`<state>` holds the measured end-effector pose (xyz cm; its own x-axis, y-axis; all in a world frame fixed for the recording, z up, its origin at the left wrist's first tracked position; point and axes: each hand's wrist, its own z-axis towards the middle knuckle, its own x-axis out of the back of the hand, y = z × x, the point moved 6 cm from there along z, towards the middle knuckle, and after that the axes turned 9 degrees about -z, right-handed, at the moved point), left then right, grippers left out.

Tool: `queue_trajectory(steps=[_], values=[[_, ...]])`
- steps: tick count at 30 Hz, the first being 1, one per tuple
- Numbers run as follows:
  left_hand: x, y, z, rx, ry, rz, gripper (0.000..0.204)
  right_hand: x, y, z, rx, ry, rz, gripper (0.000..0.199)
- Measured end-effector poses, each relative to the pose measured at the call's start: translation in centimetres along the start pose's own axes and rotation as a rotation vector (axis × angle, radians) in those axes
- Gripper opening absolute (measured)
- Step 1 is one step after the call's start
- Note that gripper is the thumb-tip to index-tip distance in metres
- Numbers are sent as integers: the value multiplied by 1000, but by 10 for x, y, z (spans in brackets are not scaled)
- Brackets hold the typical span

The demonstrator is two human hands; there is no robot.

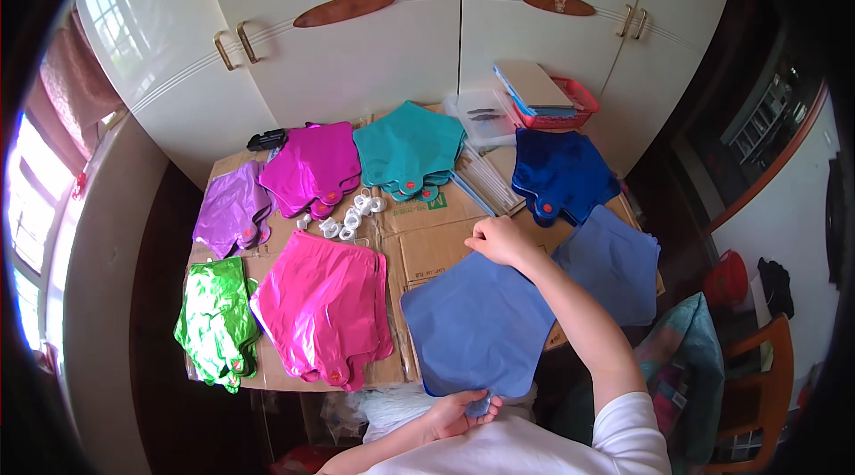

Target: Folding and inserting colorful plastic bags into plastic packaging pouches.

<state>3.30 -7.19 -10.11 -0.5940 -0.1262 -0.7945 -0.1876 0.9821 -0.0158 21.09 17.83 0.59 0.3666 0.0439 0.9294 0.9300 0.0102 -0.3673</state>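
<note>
A flat, five-sided blue-grey foil balloon (476, 319) lies in front of me, its lower part reaching over the table's near edge. My left hand (459, 414) is closed on the small rounded tab at its bottom. At the far edge of the same balloon, my right hand (500, 241) has its fingers curled and pinched on the rim; the fingertips are partly hidden. Right of it rests a pile of similar blue-grey balloons (614, 266), partly covered by my right forearm. A dark blue stack (563, 174) sits just beyond that pile.
Stacks of pink (322, 306), green (214, 315), lilac (233, 212), magenta (312, 165) and teal (410, 146) foil balloons cover the left and back of the cardboard-topped table (436, 239). White ribbon rolls (352, 219) lie among them. A red basket (579, 101) stands by the cabinet (356, 56).
</note>
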Motion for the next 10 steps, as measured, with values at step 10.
queue_trajectory(steps=[10], values=[[-3,0,-2,-28,-7,-8,36,-7,-1,9,-7,1,-22,20]])
